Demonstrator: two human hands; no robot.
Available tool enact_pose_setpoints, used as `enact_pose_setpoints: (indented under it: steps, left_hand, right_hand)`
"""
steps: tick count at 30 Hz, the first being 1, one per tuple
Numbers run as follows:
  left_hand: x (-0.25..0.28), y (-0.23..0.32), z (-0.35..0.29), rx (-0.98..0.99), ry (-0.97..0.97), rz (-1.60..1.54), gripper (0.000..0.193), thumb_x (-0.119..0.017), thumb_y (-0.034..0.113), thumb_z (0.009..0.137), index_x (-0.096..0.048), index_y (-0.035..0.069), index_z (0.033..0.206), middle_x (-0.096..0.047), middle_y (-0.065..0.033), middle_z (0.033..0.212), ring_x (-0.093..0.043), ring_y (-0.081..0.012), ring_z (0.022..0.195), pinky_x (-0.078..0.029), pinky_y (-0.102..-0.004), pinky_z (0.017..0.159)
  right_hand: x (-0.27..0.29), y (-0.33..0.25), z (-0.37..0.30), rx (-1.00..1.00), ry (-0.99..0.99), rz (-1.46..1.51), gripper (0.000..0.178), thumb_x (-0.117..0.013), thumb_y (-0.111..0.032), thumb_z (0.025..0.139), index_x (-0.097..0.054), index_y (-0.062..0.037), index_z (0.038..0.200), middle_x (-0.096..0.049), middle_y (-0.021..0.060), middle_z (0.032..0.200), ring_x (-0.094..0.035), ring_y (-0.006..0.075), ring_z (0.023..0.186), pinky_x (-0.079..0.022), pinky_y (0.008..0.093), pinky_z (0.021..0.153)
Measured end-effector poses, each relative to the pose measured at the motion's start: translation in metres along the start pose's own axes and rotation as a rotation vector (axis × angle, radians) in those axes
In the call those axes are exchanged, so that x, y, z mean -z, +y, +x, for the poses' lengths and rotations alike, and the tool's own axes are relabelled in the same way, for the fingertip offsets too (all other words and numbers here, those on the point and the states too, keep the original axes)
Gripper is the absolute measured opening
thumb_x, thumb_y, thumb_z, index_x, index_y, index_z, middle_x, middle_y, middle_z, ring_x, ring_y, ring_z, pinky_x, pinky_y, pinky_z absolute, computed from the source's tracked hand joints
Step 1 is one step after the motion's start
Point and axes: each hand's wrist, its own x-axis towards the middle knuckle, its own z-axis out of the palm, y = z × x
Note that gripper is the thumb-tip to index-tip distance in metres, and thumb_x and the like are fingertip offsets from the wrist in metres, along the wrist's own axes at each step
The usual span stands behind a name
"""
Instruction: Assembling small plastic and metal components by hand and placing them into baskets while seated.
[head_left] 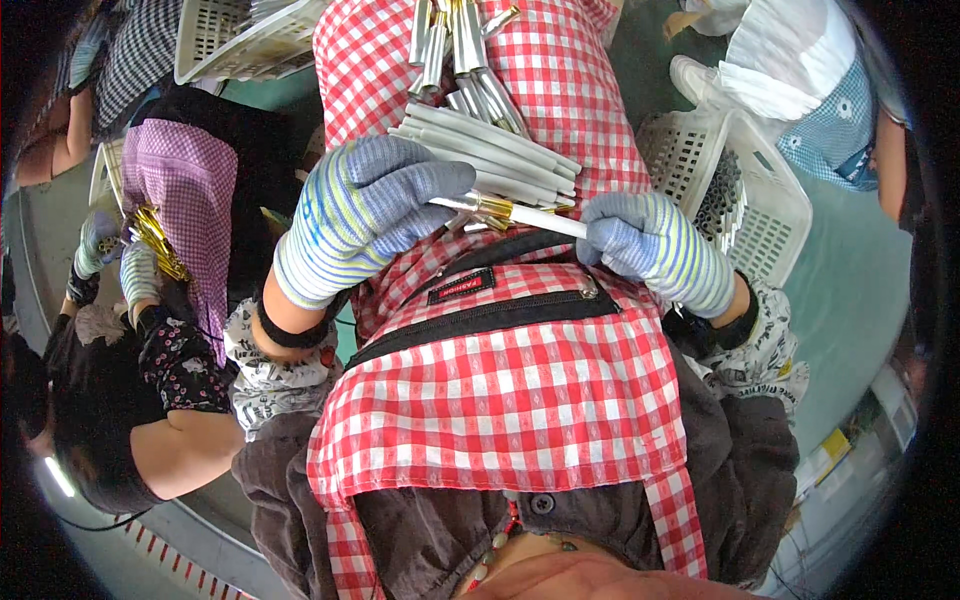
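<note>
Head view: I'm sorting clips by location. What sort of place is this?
Likely a factory workshop: white tubes laid together, a crate of tubular parts, and a co-worker's gloved hand nearby.

Below the white-and-gold rod (pixel 548 220), over the bib of the red checked apron (pixel 500 400), there is open room toward the wearer's chest. The rod spans from the left hand (pixel 368 215) to the right hand (pixel 658 245), barring the middle. Just beyond it, slanting white tubes (pixel 495 150) block a straight reach forward, with silver tubes (pixel 465 50) past those; a strip of apron lies free on either side of the silver ones. On the right, a perforated crate (pixel 682 150) (with tubes inside) narrows the sideways path. On the left sits a co-worker (pixel 180 170); the gap there is hard to judge in the bent view.
</note>
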Motion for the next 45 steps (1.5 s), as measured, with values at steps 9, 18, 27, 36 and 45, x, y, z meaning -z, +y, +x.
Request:
enact_pose_setpoints:
  steps: [9,18,27,36,45]
  left_hand:
    - [-0.047,0.036,0.032,-0.152,-0.262,-0.081,0.041,-0.072,0.016,0.076,-0.066,0.009,0.116,-0.068,-0.0115,0.104,-0.066,-0.0300,0.085,-0.053,-0.0401,0.072]
    - [-0.019,0.008,0.007,0.043,-0.194,-0.040,0.037,-0.066,0.010,0.079,-0.067,0.006,0.116,-0.068,-0.0127,0.111,-0.065,-0.0321,0.097,-0.051,-0.0410,0.084]
    - [-0.028,0.003,0.013,-0.014,-0.271,-0.042,0.037,-0.066,0.009,0.079,-0.067,0.007,0.116,-0.068,-0.0119,0.112,-0.065,-0.0309,0.102,-0.050,-0.0406,0.087]
    - [-0.018,0.002,0.009,0.037,-0.282,-0.037,0.032,-0.062,0.012,0.084,-0.067,0.006,0.115,-0.067,-0.0138,0.112,-0.064,-0.0332,0.096,-0.049,-0.0416,0.083]
    - [-0.005,-0.027,0.000,0.217,0.056,0.031,0.026,-0.060,0.001,0.086,-0.069,0.004,0.110,-0.068,-0.0144,0.105,-0.067,-0.0302,0.091,-0.053,-0.0355,0.079]
  right_hand:
    - [0.012,0.045,-0.016,0.644,0.148,-0.930,0.025,-0.063,-0.018,0.088,-0.062,-0.0045,0.110,-0.067,0.0101,0.092,-0.066,0.0283,0.079,-0.052,0.0415,0.076]
    - [0.115,0.222,-0.149,-0.423,0.823,-1.059,0.020,-0.054,-0.007,0.085,-0.067,-0.0073,0.101,-0.067,0.0188,0.100,-0.064,0.0394,0.095,-0.052,0.0455,0.085]
    - [-0.003,0.409,-0.181,-1.025,0.348,-0.801,0.024,-0.056,-0.011,0.087,-0.072,-0.0115,0.105,-0.069,0.0170,0.109,-0.065,0.0361,0.103,-0.052,0.0426,0.088]
    - [-0.024,0.393,-0.159,-0.990,0.187,-0.705,0.034,-0.051,-0.030,0.092,-0.068,-0.0107,0.115,-0.068,0.0155,0.118,-0.064,0.0359,0.109,-0.049,0.0438,0.094]
    - [0.032,0.281,-0.133,-0.725,0.070,-0.794,0.035,-0.064,-0.029,0.081,-0.070,-0.0025,0.103,-0.069,0.0238,0.095,-0.066,0.0416,0.088,-0.051,0.0453,0.077]
